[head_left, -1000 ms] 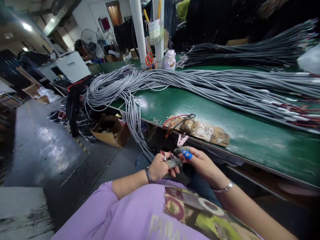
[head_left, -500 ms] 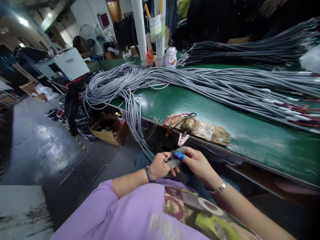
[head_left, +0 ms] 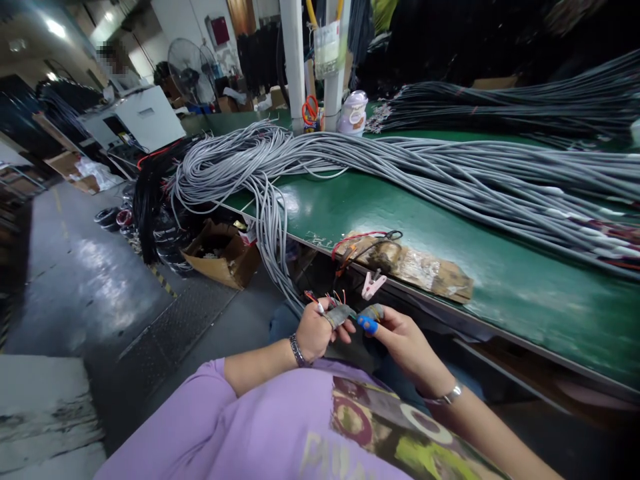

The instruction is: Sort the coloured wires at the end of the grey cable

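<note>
My left hand point(head_left: 316, 331) is closed around the end of a grey cable, and thin coloured wires point(head_left: 336, 300) fan out above its fingers. Grey tape wraps one of its fingers. My right hand point(head_left: 400, 337), with a blue cover on the thumb and tape on a finger, pinches a thin green wire point(head_left: 354, 316) that runs from the left hand. Grey cables point(head_left: 273, 247) hang over the table edge down towards my left hand. A pink clip point(head_left: 373, 285) is at the table edge just above my hands.
A taped wooden board point(head_left: 425, 270) with leads lies along the edge of the green table point(head_left: 320, 207). Long bundles of grey cable point(head_left: 400, 160) cross it, and black cables point(head_left: 480, 107) lie behind. A cardboard box point(head_left: 220, 257) stands below at left. A person point(head_left: 117, 67) is far back.
My hands have moved slightly apart, the right one away to the right. The coloured wires now stand spread above my left hand. The view has shifted a little.
</note>
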`<act>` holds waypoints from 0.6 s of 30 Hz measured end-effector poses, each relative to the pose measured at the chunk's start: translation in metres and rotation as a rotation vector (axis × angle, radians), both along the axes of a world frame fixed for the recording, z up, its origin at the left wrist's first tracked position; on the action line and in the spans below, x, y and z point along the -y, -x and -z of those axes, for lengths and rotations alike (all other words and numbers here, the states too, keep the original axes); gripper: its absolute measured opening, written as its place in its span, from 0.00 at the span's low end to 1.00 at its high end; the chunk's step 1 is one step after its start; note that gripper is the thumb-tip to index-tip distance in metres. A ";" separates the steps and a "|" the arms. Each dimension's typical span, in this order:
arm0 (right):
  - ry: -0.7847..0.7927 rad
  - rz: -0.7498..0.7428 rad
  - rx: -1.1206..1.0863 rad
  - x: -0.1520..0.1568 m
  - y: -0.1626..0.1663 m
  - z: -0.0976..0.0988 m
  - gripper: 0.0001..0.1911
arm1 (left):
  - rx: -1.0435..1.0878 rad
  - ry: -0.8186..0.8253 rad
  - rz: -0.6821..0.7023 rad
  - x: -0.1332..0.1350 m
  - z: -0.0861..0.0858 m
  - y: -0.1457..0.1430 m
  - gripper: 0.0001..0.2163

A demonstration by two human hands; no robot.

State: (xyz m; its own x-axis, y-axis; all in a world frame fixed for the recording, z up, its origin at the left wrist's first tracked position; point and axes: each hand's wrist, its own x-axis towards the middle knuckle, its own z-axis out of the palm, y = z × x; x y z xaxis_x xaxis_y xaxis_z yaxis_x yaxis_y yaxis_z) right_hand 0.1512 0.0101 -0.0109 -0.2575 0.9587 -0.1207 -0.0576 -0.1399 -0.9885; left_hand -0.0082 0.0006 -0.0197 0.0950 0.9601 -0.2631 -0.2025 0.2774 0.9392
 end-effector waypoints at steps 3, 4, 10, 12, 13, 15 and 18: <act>0.025 -0.029 -0.020 -0.003 -0.004 0.004 0.17 | -0.035 -0.021 0.043 0.001 0.000 0.003 0.16; 0.038 -0.032 -0.037 -0.005 -0.004 0.005 0.17 | -0.049 -0.034 0.068 0.002 -0.001 0.004 0.16; 0.035 -0.063 -0.032 -0.012 0.005 -0.002 0.17 | -0.115 -0.071 0.222 0.005 -0.005 0.007 0.17; 0.028 -0.031 -0.026 -0.010 0.008 -0.004 0.18 | -0.124 -0.077 0.204 0.005 -0.005 0.007 0.17; 0.028 -0.013 -0.019 -0.009 0.009 -0.003 0.18 | -0.131 -0.084 0.190 0.005 -0.004 0.007 0.17; 0.028 0.029 -0.007 -0.006 0.009 -0.001 0.18 | -0.146 -0.099 0.158 0.005 -0.002 0.006 0.17; 0.046 0.082 -0.032 -0.002 0.008 0.004 0.17 | -0.132 -0.096 0.107 0.004 0.000 0.005 0.17</act>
